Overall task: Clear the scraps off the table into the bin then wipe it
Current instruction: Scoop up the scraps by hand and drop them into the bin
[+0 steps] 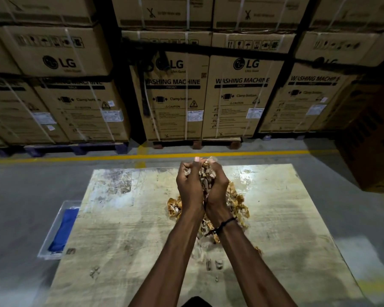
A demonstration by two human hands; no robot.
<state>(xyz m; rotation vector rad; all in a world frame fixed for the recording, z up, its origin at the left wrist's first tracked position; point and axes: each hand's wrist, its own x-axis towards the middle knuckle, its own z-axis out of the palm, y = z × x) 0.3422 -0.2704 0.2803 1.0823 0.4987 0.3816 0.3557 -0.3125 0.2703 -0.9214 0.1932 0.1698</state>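
Note:
My left hand point(189, 187) and my right hand point(217, 191) are cupped together above the worn pale table point(124, 229), fingers curled round a heap of brown and whitish scraps point(205, 176) held between them. Under and beside my wrists a pile of scraps point(239, 207) lies on the table, with more at the left of it point(174, 208). A few loose bits point(213, 263) sit nearer to me, and one bit point(95, 271) lies at the front left. A clear bin point(45, 244) stands on the floor by the table's left edge, holding a blue cloth point(63, 231).
Stacked cardboard washing machine boxes point(175, 94) on pallets fill the background behind a yellow floor line point(75, 159). A dark brown box point(372, 151) stands at the right beyond the table. Grey floor surrounds the table.

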